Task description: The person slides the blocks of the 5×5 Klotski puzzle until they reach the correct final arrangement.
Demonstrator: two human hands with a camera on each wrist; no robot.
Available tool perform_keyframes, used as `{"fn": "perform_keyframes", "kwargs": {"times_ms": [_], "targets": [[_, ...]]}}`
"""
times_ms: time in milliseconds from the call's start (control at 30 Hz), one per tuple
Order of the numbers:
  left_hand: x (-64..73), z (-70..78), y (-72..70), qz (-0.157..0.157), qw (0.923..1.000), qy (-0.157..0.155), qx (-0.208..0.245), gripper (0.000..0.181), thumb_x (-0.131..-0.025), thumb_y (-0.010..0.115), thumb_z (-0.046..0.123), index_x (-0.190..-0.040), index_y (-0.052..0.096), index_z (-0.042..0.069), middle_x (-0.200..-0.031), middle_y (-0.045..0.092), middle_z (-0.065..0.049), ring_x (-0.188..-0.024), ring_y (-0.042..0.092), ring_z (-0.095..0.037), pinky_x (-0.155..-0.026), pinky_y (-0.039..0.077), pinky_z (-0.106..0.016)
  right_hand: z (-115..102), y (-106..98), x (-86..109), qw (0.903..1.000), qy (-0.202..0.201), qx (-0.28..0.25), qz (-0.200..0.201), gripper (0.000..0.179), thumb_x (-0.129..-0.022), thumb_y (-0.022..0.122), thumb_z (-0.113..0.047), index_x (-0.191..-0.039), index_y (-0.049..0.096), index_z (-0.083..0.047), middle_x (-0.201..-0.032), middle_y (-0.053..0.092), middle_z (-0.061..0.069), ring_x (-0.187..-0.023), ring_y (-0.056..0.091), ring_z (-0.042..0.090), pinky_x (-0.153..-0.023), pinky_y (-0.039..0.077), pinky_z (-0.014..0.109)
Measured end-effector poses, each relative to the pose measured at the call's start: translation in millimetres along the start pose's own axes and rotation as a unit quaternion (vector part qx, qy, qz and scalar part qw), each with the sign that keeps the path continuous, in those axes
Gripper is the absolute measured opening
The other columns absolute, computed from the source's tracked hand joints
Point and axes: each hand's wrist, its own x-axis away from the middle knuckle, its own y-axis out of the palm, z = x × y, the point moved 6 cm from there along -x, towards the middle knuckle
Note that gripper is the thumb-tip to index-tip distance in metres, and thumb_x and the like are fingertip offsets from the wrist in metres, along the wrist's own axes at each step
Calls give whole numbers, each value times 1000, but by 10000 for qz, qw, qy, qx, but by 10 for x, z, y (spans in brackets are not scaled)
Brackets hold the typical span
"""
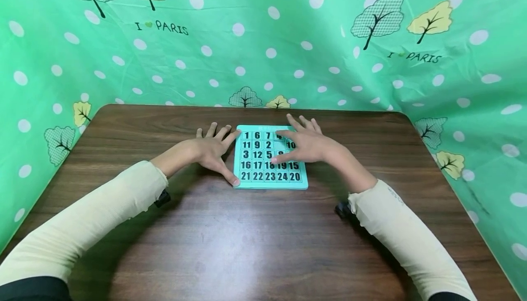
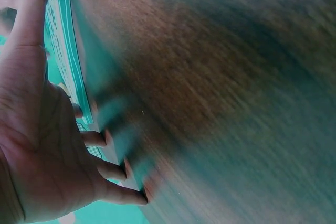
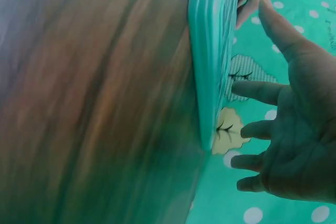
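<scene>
A turquoise sliding number puzzle (image 1: pixel 257 155), with rows of black numbers and one blank space, lies flat on the table. My left hand (image 1: pixel 212 150) is at its left side with fingers spread. Its thumb touches the lower left corner and its index finger reaches the upper left corner. In the left wrist view the other fingertips come down to the wood beside the puzzle's edge (image 2: pixel 73 51). My right hand (image 1: pixel 309 144) hovers over the puzzle's right part, fingers spread, hiding some numbers. The right wrist view shows this hand (image 3: pixel 307 114) holding nothing, apart from the puzzle's side (image 3: pixel 207 51).
The puzzle sits toward the far side of a dark brown wooden table (image 1: pixel 230 237). Behind and beside the table hangs a green cloth (image 1: pixel 267 31) with white dots and printed trees. Pale sleeves (image 1: pixel 103 209) cover both forearms, with a small black device (image 1: pixel 343 209) under each wrist.
</scene>
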Motion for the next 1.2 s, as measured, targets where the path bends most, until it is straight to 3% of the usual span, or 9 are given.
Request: {"fn": "perform_keyframes", "kwargs": {"times_ms": [233, 367, 500, 633, 867, 1067, 1200], "targets": [[-9, 1, 12, 11, 10000, 17, -42, 163, -69, 81, 99, -182, -15, 32, -192, -13, -16, -174, -17, -55, -131, -1, -88, 0, 53, 153, 9994, -70, -131, -322, 96, -96, 73, -79, -171, 53, -23, -192, 4, 19, -176, -1, 55, -138, -5, 77], [-8, 1, 14, 16, 10000, -3, -30, 162, -69, 81, 99, -182, -15, 33, -192, -12, -15, -174, -17, -55, -132, -1, -88, -72, 5, 133, 9996, -181, -198, -107, 90, -95, 75, -78, -163, 63, -21, -191, 9, 21, -176, 1, 56, -138, -4, 77], [-6, -4, 17, 13, 10000, -19, -23, 162, -69, 81, 98, -182, -14, 32, -192, -12, -16, -174, -17, -55, -132, -1, -88, -139, -29, -22, 9994, -283, -181, 115, 90, -95, 73, -80, -167, 59, -29, -191, 8, 21, -176, 2, 56, -139, -4, 76], [-7, -1, 17, 17, 10000, -3, -19, 162, -69, 81, 99, -182, -14, 32, -192, -12, -16, -174, -17, -55, -131, -1, -88, -79, 22, -156, 9997, -224, -101, -16, 92, -94, 69, -86, -170, 54, -36, -191, 4, 20, -175, 1, 58, -138, -4, 77], [-3, -3, 6, 12, 10000, -4, -39, 163, -68, 81, 99, -181, -16, 34, -192, -14, -15, -174, -19, -54, -132, -3, -87, 67, -61, 7, 9999, 109, -11, -111, 84, -98, 73, -77, -168, 57, -33, -192, 4, 19, -176, -2, 56, -138, -8, 76], [8, -10, 6, 9, 10000, -29, -51, 163, -69, 81, 98, -182, -16, 32, -192, -14, -15, -174, -18, -54, -132, -2, -87, -100, -8, 71, 9992, -324, -76, -202, 83, -98, 72, -77, -167, 58, -34, -192, 3, 19, -175, -3, 56, -137, -7, 79], [12, -3, 4, 11, 10000, -29, 15, 162, -70, 83, 97, -182, -15, 33, -192, -14, -15, -174, -19, -53, -132, -2, -87, -152, 15, 46, 9992, -181, 151, -320, 87, -97, 73, -78, -171, 52, -36, -192, 0, 17, -176, -5, 55, -138, -7, 77]]}}
